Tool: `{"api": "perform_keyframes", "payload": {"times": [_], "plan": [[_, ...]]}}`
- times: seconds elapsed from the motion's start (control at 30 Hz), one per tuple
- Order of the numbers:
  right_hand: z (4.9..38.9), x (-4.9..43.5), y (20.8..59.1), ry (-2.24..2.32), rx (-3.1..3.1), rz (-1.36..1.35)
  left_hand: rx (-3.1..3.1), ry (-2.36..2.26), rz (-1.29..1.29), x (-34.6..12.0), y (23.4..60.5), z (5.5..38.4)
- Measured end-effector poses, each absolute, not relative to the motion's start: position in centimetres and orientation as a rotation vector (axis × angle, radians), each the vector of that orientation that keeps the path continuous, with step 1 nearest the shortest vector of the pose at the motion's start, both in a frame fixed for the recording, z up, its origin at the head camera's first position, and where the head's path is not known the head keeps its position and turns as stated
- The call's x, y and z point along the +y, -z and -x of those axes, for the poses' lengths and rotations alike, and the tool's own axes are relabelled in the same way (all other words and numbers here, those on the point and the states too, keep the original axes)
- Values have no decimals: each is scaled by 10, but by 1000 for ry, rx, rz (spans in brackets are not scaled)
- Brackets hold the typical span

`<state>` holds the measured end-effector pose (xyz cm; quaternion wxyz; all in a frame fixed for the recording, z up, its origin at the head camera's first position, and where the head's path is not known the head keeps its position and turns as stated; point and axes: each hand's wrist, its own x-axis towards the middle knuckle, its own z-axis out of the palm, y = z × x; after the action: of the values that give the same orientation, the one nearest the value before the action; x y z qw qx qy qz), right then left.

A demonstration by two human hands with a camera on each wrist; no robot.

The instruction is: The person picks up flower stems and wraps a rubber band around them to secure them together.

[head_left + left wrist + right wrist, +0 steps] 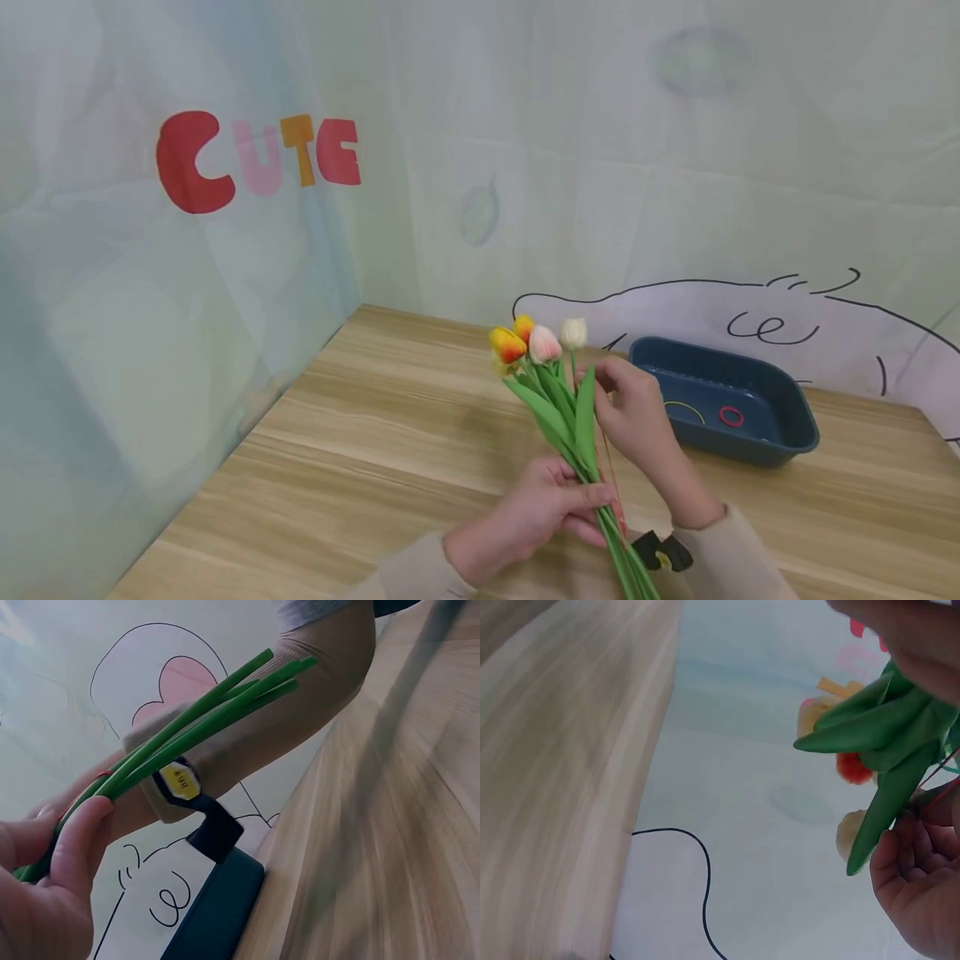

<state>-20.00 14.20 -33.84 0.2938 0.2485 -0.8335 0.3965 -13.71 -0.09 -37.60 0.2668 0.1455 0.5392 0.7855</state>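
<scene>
Head view. Tulip bunch [583, 425] slanting above the wooden tabletop [360, 467], left of the blue tray [727, 447]. Left hand [543, 508] gripping the stems, thumb across them. Right hand [637, 412] up beside the leaves, fingers bent, pinching a red elastic band [618, 510] drawn out taut along the stems. Main risk, I judge: band slips from the fingertips and snaps back at the left hand, from the stretch; or it snags a leaf on the way. Count: two hands, one tray, two loose bands in it, one yellow [686, 406] and one red [722, 416]. Blooms, at least five: one white [573, 333], one pink [544, 344], two orange-yellow, one pale yellow partly hidden behind.

Left wrist view. Stems [202, 724] run out past the left thumb and fingers, tips fanned and uneven. Red band crosses them near the thumb; full loop or not, cannot tell. If that grip eases, stems could slide or splay, being smooth and loosely gathered. At least four stem ends counted; one dark strap [217, 832] at the right cuff.

Right wrist view. Red strand reaches the curled right-hand fingers, close by a leaf [889, 806]; a hard pull could bend it. Leaves overlap: no sure count.
</scene>
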Motion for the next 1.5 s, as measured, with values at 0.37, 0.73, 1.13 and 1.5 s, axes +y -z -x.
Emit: {"api": "perform_keyframes", "payload": {"times": [0.37,0.73,1.13,1.5], "plan": [[198,172,303,-1798,-2432,-611,1394,-2121,-566,-22,366,157],[208,200,290,-2870,-1405,-1674,1045,-1974,-947,-49,358,171],[214,203,337,-2740,-1081,-1740,887,-2255,-1007,-63,348,180],[206,169,393,-2170,-1763,-1456,713,-2546,-777,-67,339,181]]}}
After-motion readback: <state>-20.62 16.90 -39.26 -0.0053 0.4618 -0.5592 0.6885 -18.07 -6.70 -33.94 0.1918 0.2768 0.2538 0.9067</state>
